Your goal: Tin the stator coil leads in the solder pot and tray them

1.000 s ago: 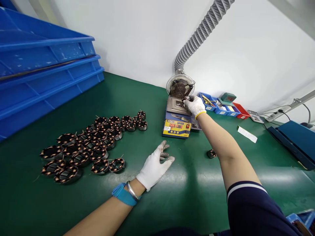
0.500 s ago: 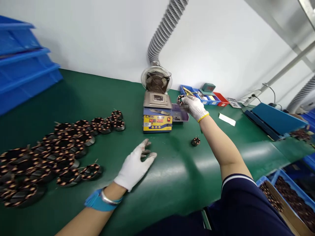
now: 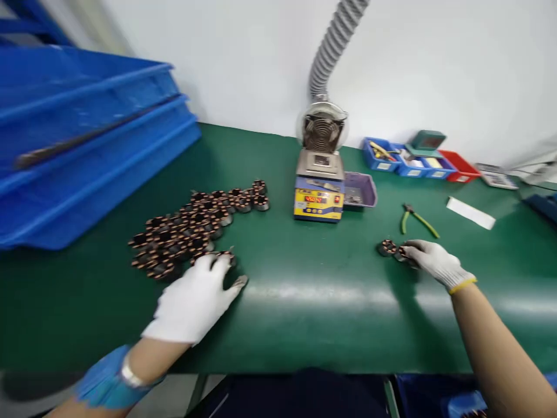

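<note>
Both my hands wear white gloves over a green bench mat. My left hand reaches to the near edge of a pile of copper-wound stator coils. Its fingers are spread, with the fingertips on the nearest coil; the hand is blurred. My right hand rests low on the mat at the right, its fingers pinched on one stator coil. That coil sits right beside another single coil lying on the mat.
A yellow-and-blue solder pot stands at the back centre, with a round fan and grey hose behind it and a purple tray beside it. Green-handled pliers, a white slip and small bins lie right. Stacked blue crates fill the left.
My right hand came back from the solder pot with a coil and lowered it beside the single coil. My left hand slid left to the pile. The camera swung left again.
</note>
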